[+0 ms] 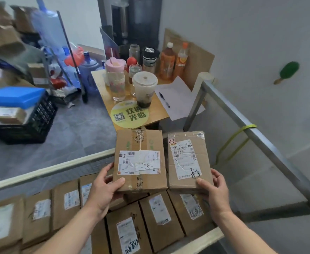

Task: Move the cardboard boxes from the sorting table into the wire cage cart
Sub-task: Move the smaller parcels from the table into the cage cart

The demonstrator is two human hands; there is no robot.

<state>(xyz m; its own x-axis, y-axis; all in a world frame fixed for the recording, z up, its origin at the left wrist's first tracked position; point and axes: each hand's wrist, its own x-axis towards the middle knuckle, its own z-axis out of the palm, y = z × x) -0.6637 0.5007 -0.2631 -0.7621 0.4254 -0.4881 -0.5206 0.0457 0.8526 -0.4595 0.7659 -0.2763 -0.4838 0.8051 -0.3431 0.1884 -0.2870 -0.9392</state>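
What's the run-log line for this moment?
left hand: grips taped box | right hand: grips box marked 2-3 | both: side by side, above rows of laid boxes | metal rail: at right

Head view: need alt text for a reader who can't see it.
Each hand holds a labelled cardboard box: the left hand grips the larger taped box, the right hand the flatter box beside it, above rows of similar boxes inside a metal rail frame. Behind stands a small wooden table with cups and bottles.
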